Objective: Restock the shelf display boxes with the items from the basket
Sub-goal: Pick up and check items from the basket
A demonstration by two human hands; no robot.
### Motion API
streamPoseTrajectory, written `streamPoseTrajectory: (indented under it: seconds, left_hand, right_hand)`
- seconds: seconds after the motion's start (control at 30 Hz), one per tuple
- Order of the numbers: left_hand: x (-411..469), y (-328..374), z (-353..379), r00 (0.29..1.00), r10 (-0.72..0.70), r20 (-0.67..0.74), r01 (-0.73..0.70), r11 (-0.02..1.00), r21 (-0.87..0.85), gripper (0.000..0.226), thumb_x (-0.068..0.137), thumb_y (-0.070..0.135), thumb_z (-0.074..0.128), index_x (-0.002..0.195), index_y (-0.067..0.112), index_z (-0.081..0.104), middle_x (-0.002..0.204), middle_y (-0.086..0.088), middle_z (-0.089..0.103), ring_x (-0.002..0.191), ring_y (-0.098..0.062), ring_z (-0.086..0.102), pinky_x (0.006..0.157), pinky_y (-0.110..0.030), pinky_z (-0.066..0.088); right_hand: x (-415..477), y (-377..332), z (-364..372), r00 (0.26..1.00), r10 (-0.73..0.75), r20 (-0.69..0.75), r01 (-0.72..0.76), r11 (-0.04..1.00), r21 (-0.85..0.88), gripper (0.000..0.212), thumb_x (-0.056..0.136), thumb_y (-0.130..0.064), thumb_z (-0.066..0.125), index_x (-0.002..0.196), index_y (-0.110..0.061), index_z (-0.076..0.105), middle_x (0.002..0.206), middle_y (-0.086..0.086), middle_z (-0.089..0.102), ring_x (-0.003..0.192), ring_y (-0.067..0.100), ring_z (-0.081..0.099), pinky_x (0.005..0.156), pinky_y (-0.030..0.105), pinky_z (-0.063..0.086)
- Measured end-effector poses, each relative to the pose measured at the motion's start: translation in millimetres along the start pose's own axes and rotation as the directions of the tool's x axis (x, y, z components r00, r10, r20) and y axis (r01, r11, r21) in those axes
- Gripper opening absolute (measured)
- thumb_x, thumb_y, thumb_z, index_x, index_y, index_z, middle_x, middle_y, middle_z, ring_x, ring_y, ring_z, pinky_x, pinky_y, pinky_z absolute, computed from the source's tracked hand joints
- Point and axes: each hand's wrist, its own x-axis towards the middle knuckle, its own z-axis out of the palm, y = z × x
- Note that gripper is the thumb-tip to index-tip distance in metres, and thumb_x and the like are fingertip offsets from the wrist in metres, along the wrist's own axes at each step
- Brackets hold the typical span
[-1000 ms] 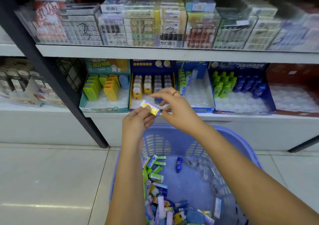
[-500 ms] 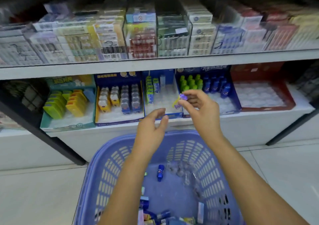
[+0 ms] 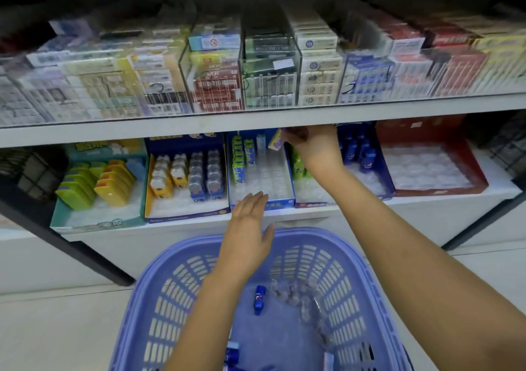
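Nearest me sat the purple basket (image 3: pixel 159 259), a small blue bottle (image 3: pixel 258 299) on its floor. My left hand (image 3: pixel 250 228) hovered flat, fingers wide, above its far rim. Farther in, my right hand (image 3: pixel 313 145) pinched a yellow-purple pack (image 3: pixel 276 142) over the back of the blue display box (image 3: pixel 281 204).

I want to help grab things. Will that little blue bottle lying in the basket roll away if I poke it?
Probably a bit: the blue bottle lies on its side on the floor of the basket and looks rounded. It seems small, so it is likely light and easy to pinch. It looks like hard plastic, so probably stiff.
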Motion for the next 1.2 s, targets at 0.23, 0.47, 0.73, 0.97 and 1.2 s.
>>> streamPoseTrajectory:
  seconds: [0.23, 0.47, 0.73, 0.97, 1.2]
  left_hand:
    - [-2, -4, 3, 0.998, 0.036, -0.047, -0.037, 0.999, -0.012, 0.06, 0.095, 0.024, 0.052, 0.149, 0.017, 0.026, 0.156, 0.004, 0.023, 0.145, -0.011, 0.013, 0.113, -0.012, -0.005]
    - [-3, -6, 5, 0.997, 0.045, -0.065, -0.048, 0.998, -0.039, 0.06, 0.095, 0.024, 0.051, 0.149, 0.018, 0.025, 0.156, 0.006, 0.022, 0.146, -0.009, 0.01, 0.111, -0.009, -0.007]
    - [-3, -7, 5, 0.996, 0.049, -0.078, -0.054, 0.996, -0.07, 0.059, 0.095, 0.022, 0.051, 0.149, 0.018, 0.027, 0.156, 0.006, 0.023, 0.145, -0.009, 0.012, 0.11, -0.007, -0.009]
    - [-2, -7, 4, 0.997, 0.042, -0.068, -0.048, 0.995, -0.087, 0.059, 0.095, 0.022, 0.051, 0.149, 0.018, 0.027, 0.156, 0.006, 0.022, 0.145, -0.008, 0.01, 0.113, -0.012, -0.004]
    - [-2, -7, 5, 0.997, 0.039, -0.063, -0.045, 0.995, -0.09, 0.059, 0.095, 0.023, 0.052, 0.148, 0.017, 0.028, 0.155, 0.006, 0.024, 0.145, -0.009, 0.011, 0.114, -0.013, -0.003]
  right_hand:
    - [23, 10, 18, 0.984, 0.06, 0.165, -0.049, 0.996, -0.074, 0.021, 0.093, -0.022, 0.057, 0.101, -0.004, 0.065, 0.104, 0.01, 0.066, 0.095, 0.018, 0.058, 0.079, 0.021, 0.037]
    - [35, 18, 25, 0.987, 0.071, 0.141, -0.032, 0.964, -0.264, 0.024, 0.092, -0.026, 0.058, 0.101, -0.004, 0.063, 0.106, 0.013, 0.065, 0.104, 0.025, 0.058, 0.084, 0.024, 0.039]
    - [50, 17, 29, 0.961, 0.194, 0.196, -0.147, 0.962, -0.23, 0.023, 0.087, -0.031, 0.063, 0.099, -0.011, 0.065, 0.107, 0.01, 0.063, 0.096, 0.019, 0.053, 0.08, 0.026, 0.037]
    - [54, 13, 30, 0.956, 0.2, 0.213, -0.156, 0.966, -0.208, 0.027, 0.084, -0.025, 0.064, 0.062, -0.025, 0.049, 0.083, 0.001, 0.055, 0.089, 0.019, 0.051, 0.076, 0.027, 0.036]
    - [52, 18, 35, 0.933, 0.19, 0.307, -0.03, 0.888, -0.459, 0.026, 0.097, -0.028, 0.05, 0.113, -0.017, 0.066, 0.127, 0.004, 0.06, 0.117, 0.023, 0.052, 0.09, 0.023, 0.036]
